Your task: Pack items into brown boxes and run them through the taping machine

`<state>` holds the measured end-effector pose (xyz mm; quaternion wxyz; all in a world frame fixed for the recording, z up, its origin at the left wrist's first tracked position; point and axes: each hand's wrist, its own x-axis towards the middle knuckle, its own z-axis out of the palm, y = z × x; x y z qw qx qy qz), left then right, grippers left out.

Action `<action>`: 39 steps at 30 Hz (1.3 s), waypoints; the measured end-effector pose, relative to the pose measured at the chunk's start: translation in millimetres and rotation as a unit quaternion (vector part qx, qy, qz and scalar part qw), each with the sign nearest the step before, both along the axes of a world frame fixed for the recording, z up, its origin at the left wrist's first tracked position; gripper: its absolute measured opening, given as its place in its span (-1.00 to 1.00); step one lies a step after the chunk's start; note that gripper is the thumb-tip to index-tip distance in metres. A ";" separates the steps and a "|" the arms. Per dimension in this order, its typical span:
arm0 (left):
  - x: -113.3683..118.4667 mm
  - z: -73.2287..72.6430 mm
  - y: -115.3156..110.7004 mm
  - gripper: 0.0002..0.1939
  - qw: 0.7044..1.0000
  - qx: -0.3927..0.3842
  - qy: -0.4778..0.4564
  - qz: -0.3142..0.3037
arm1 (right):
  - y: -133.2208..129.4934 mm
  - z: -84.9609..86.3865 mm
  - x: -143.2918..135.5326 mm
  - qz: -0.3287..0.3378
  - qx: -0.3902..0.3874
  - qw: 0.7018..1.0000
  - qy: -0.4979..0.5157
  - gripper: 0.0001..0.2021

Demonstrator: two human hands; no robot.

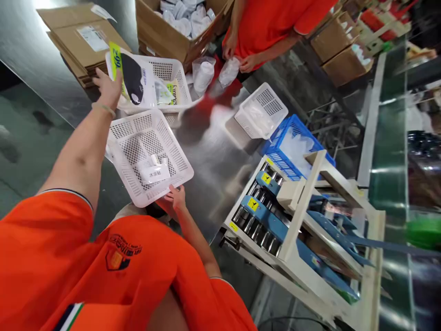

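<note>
My left hand (109, 89) reaches to the far basket, fingers spread, beside a packet (136, 80) with a black oval and a yellow-green strip. I cannot tell whether the fingertips touch it. That packet leans in a white perforated basket (177, 73), with another clear packet (168, 93) there. Nearer me, a second white basket (131, 186) is tilted at the table's edge. Inside it lie a white packet with Chinese print (155, 174) and small white rolls (155, 159). My right hand (176, 197) grips this basket's near right rim.
Flattened cardboard boxes (72, 32) lie at the far left, beside a carton (196, 50) of white pieces. Across the metal table (203, 151), a co-worker's hands (248, 62) handle a clear bag. A blue crate (275, 154) and a roller machine (272, 216) stand at right.
</note>
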<state>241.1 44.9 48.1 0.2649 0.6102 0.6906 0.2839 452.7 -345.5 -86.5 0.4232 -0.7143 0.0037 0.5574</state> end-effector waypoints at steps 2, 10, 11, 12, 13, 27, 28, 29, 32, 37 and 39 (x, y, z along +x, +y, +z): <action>16.1 -6.4 -40.9 -0.38 0.996 -0.011 0.083 -0.041 | 5.3 5.5 -8.2 -0.007 0.006 1.000 0.010 -0.39; 78.6 -93.3 -243.6 -0.46 0.894 -0.268 0.203 -0.296 | 26.9 17.4 -26.6 -0.023 -0.015 1.000 -0.010 -0.68; 79.4 -97.6 -248.8 -0.52 0.893 -0.269 0.195 -0.304 | 28.2 16.4 -26.4 -0.027 -0.017 0.999 -0.021 -0.71; 78.5 -99.1 -249.0 -0.56 0.892 -0.270 0.182 -0.314 | 29.0 15.4 -24.6 -0.029 -0.017 0.999 -0.031 -0.73; 76.1 -98.0 -244.8 -0.59 0.892 -0.271 0.166 -0.322 | 29.3 14.8 -21.2 -0.033 -0.014 0.998 -0.043 -0.75; -89.8 0.9 -177.1 -0.45 0.936 0.093 -0.318 0.117 | 170.6 154.0 131.3 0.099 0.199 0.870 -0.441 -0.66; -98.6 3.4 -185.8 -0.47 0.935 0.078 -0.320 0.134 | 204.7 175.1 134.6 0.116 0.197 0.845 -0.483 -0.63; -106.5 4.5 -196.2 -0.48 0.933 0.057 -0.322 0.152 | 237.6 196.3 133.9 0.133 0.187 0.820 -0.524 -0.61; -126.7 1.1 -233.8 -0.49 0.920 -0.012 -0.331 0.211 | 316.3 250.2 108.2 0.171 0.171 0.753 -0.612 -0.50; -154.8 -16.1 -307.8 -0.57 0.880 -0.056 -0.361 0.302 | 369.4 275.4 27.4 0.246 0.173 0.656 -0.692 -0.30; -163.1 -22.6 -339.5 -0.62 0.867 -0.069 -0.361 0.337 | 377.8 269.6 2.6 0.283 0.198 0.620 -0.704 -0.27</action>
